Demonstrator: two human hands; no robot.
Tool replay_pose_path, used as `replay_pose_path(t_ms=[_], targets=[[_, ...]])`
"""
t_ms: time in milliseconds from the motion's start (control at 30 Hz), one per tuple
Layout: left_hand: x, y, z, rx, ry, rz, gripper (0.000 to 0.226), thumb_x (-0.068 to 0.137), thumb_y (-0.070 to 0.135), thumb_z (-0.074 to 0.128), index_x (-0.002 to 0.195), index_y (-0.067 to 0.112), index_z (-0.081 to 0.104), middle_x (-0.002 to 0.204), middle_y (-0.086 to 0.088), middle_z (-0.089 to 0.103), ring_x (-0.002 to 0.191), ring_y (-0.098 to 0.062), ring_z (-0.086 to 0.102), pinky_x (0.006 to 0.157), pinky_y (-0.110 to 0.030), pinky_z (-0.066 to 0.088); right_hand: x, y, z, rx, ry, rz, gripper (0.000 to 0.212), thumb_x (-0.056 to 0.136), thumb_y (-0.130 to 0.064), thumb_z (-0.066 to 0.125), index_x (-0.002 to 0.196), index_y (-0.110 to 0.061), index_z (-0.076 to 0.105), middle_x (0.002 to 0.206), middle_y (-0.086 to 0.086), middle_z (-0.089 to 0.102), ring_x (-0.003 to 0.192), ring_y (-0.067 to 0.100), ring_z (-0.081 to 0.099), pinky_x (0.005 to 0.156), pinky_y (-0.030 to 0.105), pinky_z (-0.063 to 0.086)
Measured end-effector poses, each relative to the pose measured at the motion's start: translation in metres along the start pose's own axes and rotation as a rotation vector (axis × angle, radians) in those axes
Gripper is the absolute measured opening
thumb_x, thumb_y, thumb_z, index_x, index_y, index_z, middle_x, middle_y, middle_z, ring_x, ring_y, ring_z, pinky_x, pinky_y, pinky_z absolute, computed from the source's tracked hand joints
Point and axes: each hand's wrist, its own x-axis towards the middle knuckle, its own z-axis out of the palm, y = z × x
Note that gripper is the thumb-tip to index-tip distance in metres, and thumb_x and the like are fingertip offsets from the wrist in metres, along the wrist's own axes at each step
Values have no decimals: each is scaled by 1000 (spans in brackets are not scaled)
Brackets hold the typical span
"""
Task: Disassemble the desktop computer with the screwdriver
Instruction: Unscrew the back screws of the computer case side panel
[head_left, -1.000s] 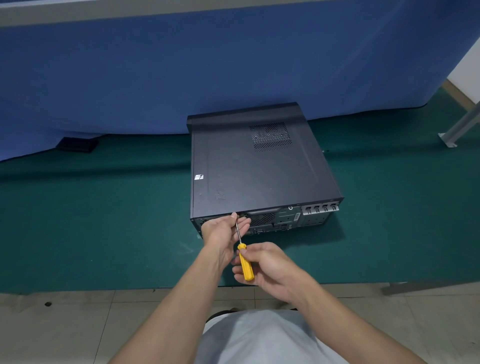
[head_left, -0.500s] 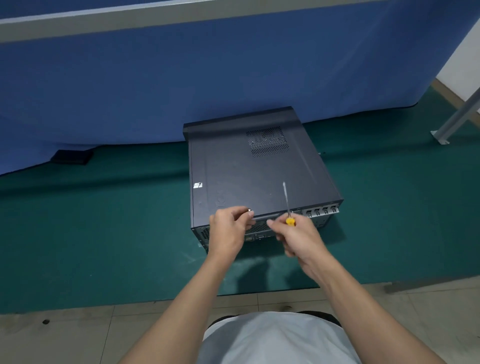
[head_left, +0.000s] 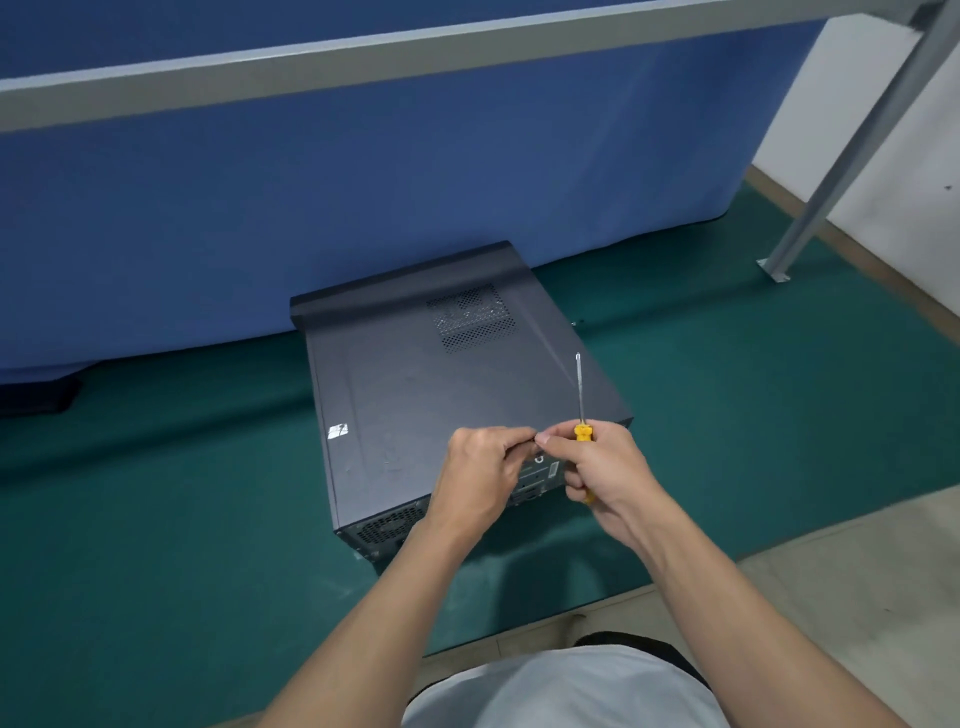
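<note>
**Early in the teardown: case closed, hands meeting over the rear edge**

Nearest the person, a strip of tiled floor (head_left: 841, 571) borders the green mat (head_left: 156, 519), so there is kneeling room at the mat's near edge.

Both hands hover just above the near, rear end of the desktop computer (head_left: 441, 395). The left hand (head_left: 483, 478) has its fingers curled, and thumb and forefinger pinch something tiny that is probably a screw (head_left: 535, 440), though it is too small to be sure. The right hand (head_left: 608, 478) is wrapped round the yellow handle of the screwdriver (head_left: 582, 432), shaft pointing up and clear of the case, while its thumb and forefinger reach across to touch the left fingertips.

The computer lies flat on the mat with its large vented panel facing up. That panel is fully on and no part is out, so I judge the task barely begun: at most a rear fastener is free, and cover and internals remain.

Bare mat lies open to the left and right for sliding the cover off or setting parts down. The far end sits close against the blue cloth (head_left: 363, 208), leaving little room there. A dark object (head_left: 36, 397) lies far left, and a metal leg (head_left: 831, 171) stands well off to the right.
</note>
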Motion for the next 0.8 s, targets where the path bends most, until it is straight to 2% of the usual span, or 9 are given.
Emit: replay_pose_path(t_ms=[100,200,233,300,367,467,567,667,800], targets=[[17,5,14,-16,-19,56,10,85,10,71,92,8,77,79,-5,74,66,-19,68,64,-34,52,11,-8,-20,21,1,10,3,84,-2,68,84,-2,64,57,3,60,42,10,34,38,22,25],[41,3,32,37,-38,-45,26,87,18,71,111,8,72,106,-5,72,96,-20,67,90,-28,50,32,-17,-43,-50,97,-53,5,81,-6,71,78,-7,67,55,1,55,44,12,36,42,25,28],[50,1,38,69,-44,-111,35,89,25,68,119,9,67,120,-5,67,111,-20,61,99,-25,42,42,-21,-51,-107,144,-85,7,80,-10,73,75,-12,67,55,-2,55,46,12,39,46,26,30],[70,-4,50,159,-65,-248,48,95,38,57,135,12,54,143,-4,50,134,-21,40,111,-31,27,68,-31,-70,-280,238,-154,10,79,-17,74,71,-18,67,59,-9,61,54,13,49,54,25,35],[89,-11,61,259,-82,-378,57,98,48,42,145,16,41,156,-5,29,144,-22,20,116,-41,17,100,-41,-89,-471,280,-202,12,80,-22,71,70,-21,66,64,-9,63,62,12,55,54,25,38],[118,-25,77,404,-91,-551,64,99,55,27,151,17,26,161,-9,11,147,-28,5,118,-46,7,154,-49,-111,-679,246,-229,16,84,-22,66,68,-22,62,66,-3,63,62,18,54,53,26,40],[139,-37,92,540,-68,-680,69,98,59,18,152,16,19,161,-12,8,148,-30,-1,118,-47,-1,212,-48,-124,-833,206,-218,12,85,-20,62,73,-21,64,73,4,65,71,27,58,59,30,47],[150,-43,103,632,3,-752,69,98,59,14,153,18,18,161,-7,9,148,-27,0,119,-48,2,264,-44,-131,-933,175,-175,12,86,-20,59,75,-21,61,81,9,65,78,33,59,66,37,53],[153,-45,110,710,63,-773,67,97,58,19,152,19,23,160,-4,17,148,-24,7,118,-48,9,324,-39,-130,-1029,139,-165,9,86,-21,57,84,-18,65,86,11,65,80,34,56,69,35,51]])
